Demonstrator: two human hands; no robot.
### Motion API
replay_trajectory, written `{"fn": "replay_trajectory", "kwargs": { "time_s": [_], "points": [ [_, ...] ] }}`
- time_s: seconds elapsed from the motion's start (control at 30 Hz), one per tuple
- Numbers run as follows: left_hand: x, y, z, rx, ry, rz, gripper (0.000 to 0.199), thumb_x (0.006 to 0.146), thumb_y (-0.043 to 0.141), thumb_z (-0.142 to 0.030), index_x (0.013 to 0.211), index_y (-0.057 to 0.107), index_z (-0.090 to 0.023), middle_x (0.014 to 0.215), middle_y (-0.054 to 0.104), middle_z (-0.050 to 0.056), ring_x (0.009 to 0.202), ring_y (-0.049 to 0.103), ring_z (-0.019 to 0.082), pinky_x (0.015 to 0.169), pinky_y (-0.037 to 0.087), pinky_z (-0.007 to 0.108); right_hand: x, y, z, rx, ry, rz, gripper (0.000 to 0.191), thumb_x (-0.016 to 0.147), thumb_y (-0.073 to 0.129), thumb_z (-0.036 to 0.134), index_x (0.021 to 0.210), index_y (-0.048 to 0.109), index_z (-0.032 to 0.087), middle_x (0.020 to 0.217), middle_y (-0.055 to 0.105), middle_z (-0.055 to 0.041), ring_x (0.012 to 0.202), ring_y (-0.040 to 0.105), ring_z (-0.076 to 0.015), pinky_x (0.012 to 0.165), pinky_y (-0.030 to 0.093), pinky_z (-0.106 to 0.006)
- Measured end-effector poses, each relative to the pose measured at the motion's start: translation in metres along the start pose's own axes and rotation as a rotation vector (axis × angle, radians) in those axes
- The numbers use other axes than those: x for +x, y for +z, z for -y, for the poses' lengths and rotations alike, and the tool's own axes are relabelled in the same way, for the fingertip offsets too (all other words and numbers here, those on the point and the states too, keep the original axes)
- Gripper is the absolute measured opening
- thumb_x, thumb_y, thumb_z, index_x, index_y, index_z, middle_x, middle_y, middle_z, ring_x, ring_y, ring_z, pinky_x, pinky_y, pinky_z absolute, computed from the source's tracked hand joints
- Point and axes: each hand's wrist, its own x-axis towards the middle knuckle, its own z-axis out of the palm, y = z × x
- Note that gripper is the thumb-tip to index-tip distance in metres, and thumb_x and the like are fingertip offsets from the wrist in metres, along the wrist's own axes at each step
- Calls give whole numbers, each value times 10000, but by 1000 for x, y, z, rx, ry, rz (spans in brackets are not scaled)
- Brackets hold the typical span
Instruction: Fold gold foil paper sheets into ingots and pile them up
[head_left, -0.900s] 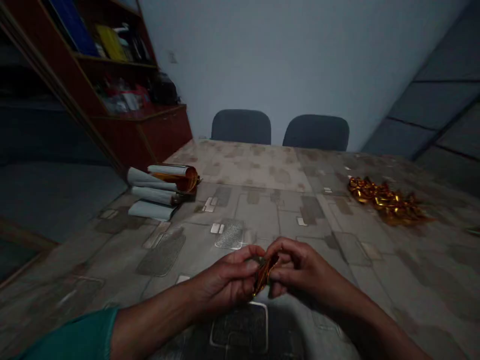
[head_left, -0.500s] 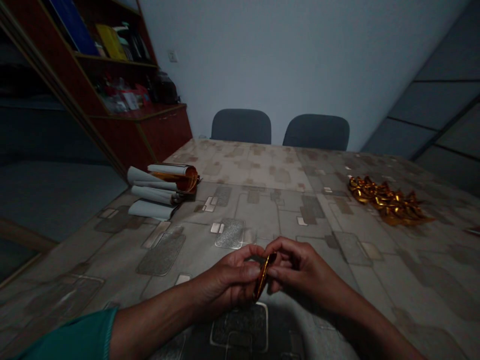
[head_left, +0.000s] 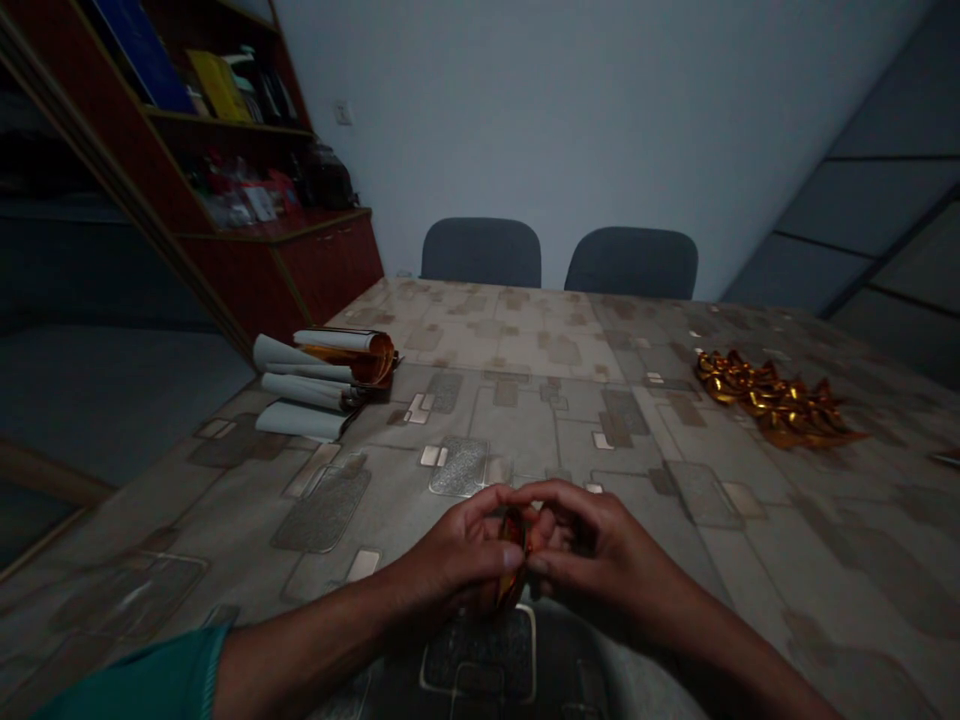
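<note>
**Gold foil piece in my hands**

Near middle, my left hand pinches it between thumb and fingers; my right hand pinches its right edge, index fingertips meeting. Farther, on the patterned tablecloth, curled grey-backed sheets lie left, folded gold foil pieces right. Two grey chairs stand at the far edge.

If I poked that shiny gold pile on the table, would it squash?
Probably: the gold pile looks like thin folded foil, so it likely dents easily. It may slide rather than roll, as its pieces have pointed tips.
</note>
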Motion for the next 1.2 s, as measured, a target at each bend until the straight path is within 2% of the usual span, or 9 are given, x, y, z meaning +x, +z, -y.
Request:
{"fn": "replay_trajectory", "kwargs": {
  "time_s": [0.07, 0.17, 0.37, 0.43, 0.53, 0.63, 0.83, 1.03, 1.2],
  "points": [
    [0, -1, 1, -73, 25, -21, 398, 746, 813, -329, 1029, 576, -179, 929, 658, 55, 801, 677, 177, 737, 507, 285, 1, 1, -2, 121, 43, 3, 339, 773, 739, 164, 1101, 683, 225, 728, 611, 25, 620, 563, -110, 571, 427, -252],
    [0, -3, 1, -113, 35, -7, 348, 753, 810, -283, 997, 582, -182, 911, 664, 47, 781, 699, 190, 720, 524, 292, 3, 3, -4, 261, 69, 6, 309, 765, 725, 164, 1064, 675, 219, 729, 594, 32, 609, 576, -106, 587, 446, -259],
    [-1, 0, -2, -71, 14, -26, 397, 738, 833, -364, 965, 569, -173, 918, 672, 60, 780, 703, 195, 717, 536, 296, 3, 7, -6, 265, 37, 7, 266, 755, 735, 159, 1006, 662, 211, 710, 565, 37, 604, 537, -100, 559, 410, -249],
    [-1, 1, -3, -40, 11, -52, 385, 756, 817, -391, 940, 560, -171, 884, 675, 60, 738, 692, 173, 648, 525, 249, 3, 7, -6, 273, 42, 2, 278, 763, 745, 180, 1021, 647, 207, 708, 564, 39, 599, 536, -97, 554, 406, -243],
    [-1, 1, -5, -3, -5, -78, 323, 812, 761, -386, 931, 543, -180, 747, 667, 33, 537, 618, 111, 454, 436, 157, 3, 6, -8, 333, 70, -24, 257, 788, 768, 275, 972, 607, 196, 714, 578, 36, 582, 539, -87, 537, 403, -222],
    [-1, 1, -8, -8, 2, -97, 287, 826, 736, -369, 934, 544, -184, 672, 637, 2, 439, 545, 80, 386, 393, 132, 4, 4, -9, 354, 133, 11, 281, 821, 754, 393, 894, 600, 169, 685, 587, 28, 520, 490, -58, 477, 347, -187],
    [-2, 0, -9, -11, 31, -107, 291, 799, 748, -372, 911, 568, -173, 685, 609, -2, 488, 579, 101, 407, 425, 146, 2, 2, -7, 426, 286, 89, 340, 814, 749, 470, 852, 609, 163, 500, 533, 64, 366, 315, -29, 366, 190, -178],
    [-2, 1, -8, -27, 21, -89, 281, 809, 714, -378, 931, 573, -167, 701, 621, 11, 473, 566, 94, 412, 433, 154, 1, 6, -4, 493, 302, 82, 333, 764, 802, 433, 799, 593, 177, 466, 540, 68, 340, 319, -28, 341, 193, -165],
    [-2, 1, -8, 5, 17, -93, 309, 783, 743, -383, 926, 567, -173, 716, 634, 13, 494, 580, 98, 444, 446, 165, 2, 5, -5, 503, 312, 95, 361, 755, 793, 471, 790, 613, 161, 474, 565, 55, 332, 342, -27, 335, 210, -159]
  ]
}}
